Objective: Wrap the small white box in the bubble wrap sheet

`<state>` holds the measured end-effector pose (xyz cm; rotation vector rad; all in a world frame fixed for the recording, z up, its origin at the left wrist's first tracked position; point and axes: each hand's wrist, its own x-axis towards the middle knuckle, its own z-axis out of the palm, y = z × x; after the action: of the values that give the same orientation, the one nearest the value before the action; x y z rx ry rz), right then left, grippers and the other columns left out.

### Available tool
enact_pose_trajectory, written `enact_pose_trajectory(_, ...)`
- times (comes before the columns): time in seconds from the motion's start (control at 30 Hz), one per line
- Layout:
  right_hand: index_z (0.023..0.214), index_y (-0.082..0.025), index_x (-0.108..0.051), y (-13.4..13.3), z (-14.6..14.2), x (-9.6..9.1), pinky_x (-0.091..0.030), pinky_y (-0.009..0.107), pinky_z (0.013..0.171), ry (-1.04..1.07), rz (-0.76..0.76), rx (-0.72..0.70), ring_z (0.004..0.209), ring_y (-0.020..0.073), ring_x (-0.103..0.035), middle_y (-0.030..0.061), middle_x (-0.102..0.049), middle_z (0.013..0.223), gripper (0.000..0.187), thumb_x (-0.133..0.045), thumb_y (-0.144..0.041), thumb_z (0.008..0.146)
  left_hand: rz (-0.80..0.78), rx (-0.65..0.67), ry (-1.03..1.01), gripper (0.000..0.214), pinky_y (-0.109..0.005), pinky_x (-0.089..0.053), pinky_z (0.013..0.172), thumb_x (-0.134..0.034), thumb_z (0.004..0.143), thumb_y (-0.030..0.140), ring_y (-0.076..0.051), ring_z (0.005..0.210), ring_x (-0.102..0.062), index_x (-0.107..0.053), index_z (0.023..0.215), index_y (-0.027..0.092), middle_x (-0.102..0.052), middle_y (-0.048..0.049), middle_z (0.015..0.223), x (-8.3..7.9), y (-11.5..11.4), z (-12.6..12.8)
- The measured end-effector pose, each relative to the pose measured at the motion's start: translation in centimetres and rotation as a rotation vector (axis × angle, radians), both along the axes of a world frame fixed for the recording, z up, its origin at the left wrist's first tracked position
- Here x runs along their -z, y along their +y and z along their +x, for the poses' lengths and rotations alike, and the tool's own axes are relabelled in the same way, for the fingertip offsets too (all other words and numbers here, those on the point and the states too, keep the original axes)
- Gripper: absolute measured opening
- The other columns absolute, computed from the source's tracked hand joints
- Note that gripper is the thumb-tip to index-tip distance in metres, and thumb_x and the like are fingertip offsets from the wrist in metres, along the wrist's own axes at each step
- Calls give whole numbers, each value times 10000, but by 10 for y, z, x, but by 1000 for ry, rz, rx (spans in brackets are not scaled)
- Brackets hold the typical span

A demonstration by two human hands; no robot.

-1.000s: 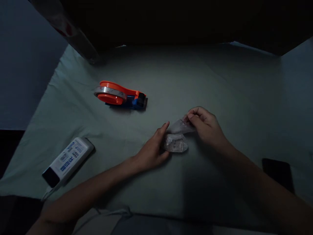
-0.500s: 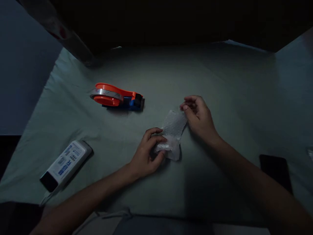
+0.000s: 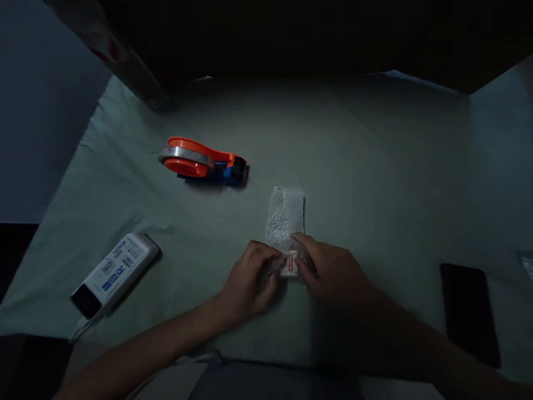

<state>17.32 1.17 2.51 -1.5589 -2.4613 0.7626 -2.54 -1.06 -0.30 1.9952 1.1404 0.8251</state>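
A strip of clear bubble wrap point(image 3: 285, 214) lies flat on the cloth, stretching away from my hands. At its near end sits a small pale piece with a red-and-white label point(image 3: 291, 262); its exact kind cannot be made out. My left hand point(image 3: 252, 278) is closed in a pinch at the left edge of the wrap, beside the labelled piece. From the other side, my right hand point(image 3: 333, 269) holds the wrap and the piece, index finger on top and thumb at the right edge. The remaining right fingers are tucked out of sight.
An orange and blue tape dispenser point(image 3: 204, 162) stands beyond my left hand. At the left lies a white device with blue print point(image 3: 120, 266) and a cord. A dark phone point(image 3: 470, 311) lies at right. A large dark box-like shape point(image 3: 291, 39) borders the back.
My right hand has come down and left to join the left hand at the wrap. The bubble wrap now lies straighter, and the red-and-white label has come into view.
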Motion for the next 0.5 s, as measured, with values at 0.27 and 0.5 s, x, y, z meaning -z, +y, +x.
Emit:
enact_pose_trajectory(0.27,1391,-139,-372,-5,28,16,-517,312,591,-37,114,172,666,193,-636,86,-683,839,505,-380,-199,889,148,-68,205,554,-512,-414,987,-433,786,51,-309,1309,-290,-425,1298,262,-263,-122,1384,-5,4,-27)
enact_pose_trajectory(0.5,1290,-211,-518,-2,43,36,-473,514,945,-41,372,32,1272,334,-430,181,-407,1383,461,-474,-95,846,85,-100,382,211,-544,-295,1106,-472,892,224,-320,1373,-223,-645,1001,174,-380,-101,1372,-6,18,-46)
